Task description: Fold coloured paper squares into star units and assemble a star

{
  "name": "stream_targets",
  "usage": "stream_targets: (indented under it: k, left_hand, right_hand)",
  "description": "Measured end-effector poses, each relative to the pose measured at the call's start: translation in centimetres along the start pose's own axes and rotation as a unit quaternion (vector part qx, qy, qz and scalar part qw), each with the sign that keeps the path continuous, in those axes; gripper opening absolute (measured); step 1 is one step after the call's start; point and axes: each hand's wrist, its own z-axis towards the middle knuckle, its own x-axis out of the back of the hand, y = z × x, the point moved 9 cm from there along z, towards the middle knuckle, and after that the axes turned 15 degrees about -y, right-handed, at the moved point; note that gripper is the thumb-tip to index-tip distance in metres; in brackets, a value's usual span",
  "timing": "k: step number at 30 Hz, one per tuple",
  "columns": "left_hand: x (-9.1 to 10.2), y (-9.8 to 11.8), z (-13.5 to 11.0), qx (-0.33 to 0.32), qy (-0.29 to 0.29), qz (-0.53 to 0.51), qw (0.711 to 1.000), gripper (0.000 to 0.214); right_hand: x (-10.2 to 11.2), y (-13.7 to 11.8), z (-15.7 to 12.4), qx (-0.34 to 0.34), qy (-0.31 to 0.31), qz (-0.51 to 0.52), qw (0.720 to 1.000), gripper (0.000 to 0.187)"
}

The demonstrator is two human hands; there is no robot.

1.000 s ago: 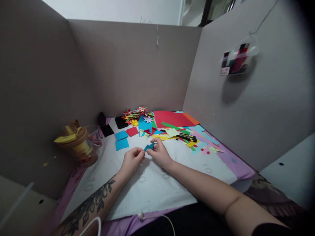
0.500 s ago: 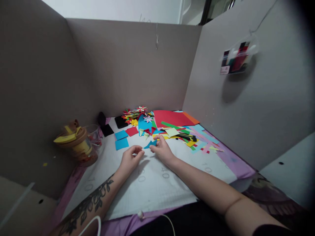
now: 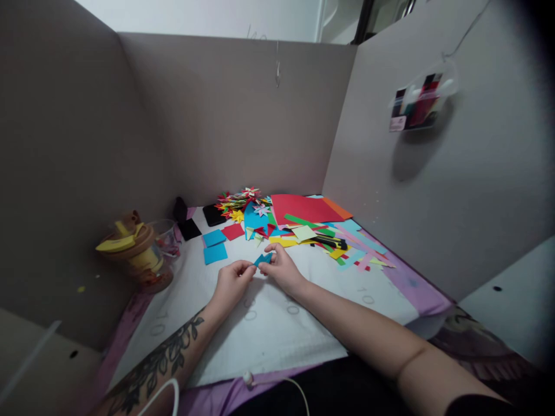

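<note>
A small folded piece of blue paper (image 3: 263, 259) is held up between my two hands, over the white cloth (image 3: 269, 341). My right hand (image 3: 284, 270) pinches its right side between thumb and fingers. At its left tip the thumb and forefinger of my left hand (image 3: 234, 281) are closed on the paper. Beyond my left hand lie blue paper squares (image 3: 215, 253) and a red paper square (image 3: 233, 231). Small folded red and pale green pieces (image 3: 261, 232) rest just past the held paper.
Folded paper stars (image 3: 236, 202) are heaped at the back, beside large red sheets (image 3: 299, 209). A black and yellow cutter (image 3: 330, 240) lies among paper strips (image 3: 362, 240) at right. A brown and yellow cup (image 3: 137, 254) stands left. Grey panels (image 3: 234, 115) enclose the table.
My left hand has come in to the blue paper and closed on its left tip. My right hand has tilted the paper and shifted slightly left and down.
</note>
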Motion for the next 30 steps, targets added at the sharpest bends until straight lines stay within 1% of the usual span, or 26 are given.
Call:
stream_targets:
  k: [2, 4, 10, 16, 19, 21, 23, 27, 30]
  left_hand:
    - [-0.2, -0.5, 0.1, 0.019, 0.0, -0.042, 0.999, 0.024]
    - [-0.4, -0.7, 0.1, 0.031, -0.001, -0.062, 0.998, 0.022]
    - [-0.7, -0.2, 0.3, 0.02, -0.01, -0.041, 0.999, 0.017]
    - [-1.6, -0.4, 0.2, 0.031, -0.064, -0.041, 0.997, 0.018]
    - [-1.3, 0.1, 0.2, 0.005, -0.049, -0.042, 0.998, 0.017]
    - [-0.9, 0.5, 0.1, -0.017, -0.029, -0.052, 0.998, 0.015]
    - [-0.7, 0.7, 0.2, -0.025, -0.021, -0.058, 0.998, 0.016]
    - [-0.8, 0.2, 0.4, -0.01, -0.032, -0.077, 0.996, 0.022]
    - [-1.0, -1.0, 0.6, 0.013, -0.03, -0.155, 0.987, 0.024]
  right_hand:
    - [-0.2, -0.2, -0.1, 0.001, -0.001, -0.014, 1.0, 0.04]
    - [-0.4, -0.4, -0.2, -0.003, -0.003, -0.029, 1.0, 0.039]
    - [-0.6, -0.7, -0.2, 0.009, -0.004, -0.043, 0.999, 0.038]
    - [0.5, -0.5, 0.1, 0.016, 0.018, -0.013, 1.0, 0.039]
    - [0.4, -0.6, 0.1, 0.024, 0.006, -0.022, 0.999, 0.037]
    - [0.0, -0.6, 0.0, 0.021, -0.013, -0.038, 0.999, 0.036]
    - [-0.7, -0.7, -0.1, 0.017, -0.035, -0.066, 0.997, 0.035]
    - [-1.7, -0.8, -0.3, 0.024, -0.055, -0.115, 0.992, 0.03]
    - [-2.0, -0.8, -0.2, 0.032, -0.052, -0.131, 0.99, 0.03]
